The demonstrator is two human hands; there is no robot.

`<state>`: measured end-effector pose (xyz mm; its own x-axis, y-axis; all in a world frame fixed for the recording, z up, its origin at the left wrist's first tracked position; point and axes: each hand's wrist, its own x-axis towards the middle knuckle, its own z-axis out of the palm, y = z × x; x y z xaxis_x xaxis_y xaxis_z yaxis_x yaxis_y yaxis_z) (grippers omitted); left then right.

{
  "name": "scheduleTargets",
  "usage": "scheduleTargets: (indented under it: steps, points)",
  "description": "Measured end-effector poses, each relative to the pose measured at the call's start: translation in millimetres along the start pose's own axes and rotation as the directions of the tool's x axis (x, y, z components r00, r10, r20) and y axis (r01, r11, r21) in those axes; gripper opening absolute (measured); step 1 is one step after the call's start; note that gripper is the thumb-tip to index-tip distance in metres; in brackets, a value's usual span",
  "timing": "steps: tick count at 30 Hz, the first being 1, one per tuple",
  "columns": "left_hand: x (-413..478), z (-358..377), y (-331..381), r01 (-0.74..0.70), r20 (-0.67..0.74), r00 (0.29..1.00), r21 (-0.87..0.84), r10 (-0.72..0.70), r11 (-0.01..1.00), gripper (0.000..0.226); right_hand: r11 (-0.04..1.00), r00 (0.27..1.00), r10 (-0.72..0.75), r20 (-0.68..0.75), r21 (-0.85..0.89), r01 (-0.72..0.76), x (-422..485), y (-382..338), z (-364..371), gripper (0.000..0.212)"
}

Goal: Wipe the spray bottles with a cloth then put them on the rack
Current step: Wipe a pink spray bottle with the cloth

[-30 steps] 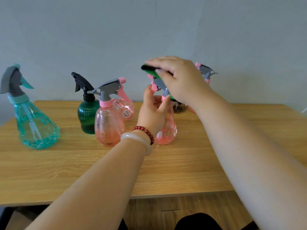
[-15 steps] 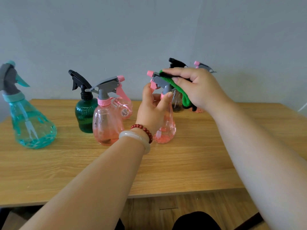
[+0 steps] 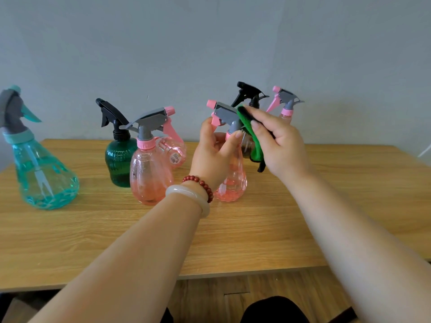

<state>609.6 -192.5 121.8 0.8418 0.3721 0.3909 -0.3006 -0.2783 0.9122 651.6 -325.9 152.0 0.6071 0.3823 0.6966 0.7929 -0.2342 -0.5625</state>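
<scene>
**Neck steadied, cloth on the trigger**

The left hand's (image 3: 214, 157) fingers (image 3: 206, 131) curl round the neck of the pink spray bottle (image 3: 233, 183). They hold it upright on the surface (image 3: 233, 229), likely so rubbing cannot tip it. The right hand's (image 3: 282, 145) fingers pinch the green cloth (image 3: 250, 134) against the grey trigger head (image 3: 225, 111). The teal bottle (image 3: 44, 176) and dark green bottle (image 3: 117, 164) stand apart. No rack shows.

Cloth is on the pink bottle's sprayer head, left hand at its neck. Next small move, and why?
Probably draw the green cloth down from the grey sprayer head onto the body of the pink bottle with the right hand. The left hand steadies the neck, the bottle stands on the table, and the cloth sits up at the head.
</scene>
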Motion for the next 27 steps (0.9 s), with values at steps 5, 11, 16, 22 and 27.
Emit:
scheduleTargets:
  steps: [5, 11, 16, 22, 27]
  points:
    - [-1, 0, 2, -0.005, -0.016, 1.0, 0.038, 0.005, 0.999, 0.059, 0.992, 0.987, 0.128, -0.097, 0.016, -0.127, -2, 3, -13, 0.033]
    - [-2, 1, 2, 0.0, -0.008, 1.0, 0.028, 0.0, 1.0, 0.057, 0.998, 0.989, 0.061, -0.137, 0.005, -0.061, -6, -7, 9, 0.034]
    - [-3, -1, 4, -0.01, -0.006, 1.0, 0.037, 0.011, 0.999, 0.057, 0.961, 0.941, 0.269, -0.206, 0.126, -0.247, -19, 6, 15, 0.032]
    - [-3, 0, 4, -0.023, -0.009, 1.0, 0.045, 0.024, 0.999, 0.063, 0.956, 0.901, 0.284, -0.328, 0.173, -0.238, -25, 2, 14, 0.032]
    - [-6, 1, 5, -0.022, 0.009, 1.0, -0.019, 0.022, 1.0, 0.073, 0.994, 0.948, 0.09, -0.306, 0.08, -0.068, -42, 6, 34, 0.038]
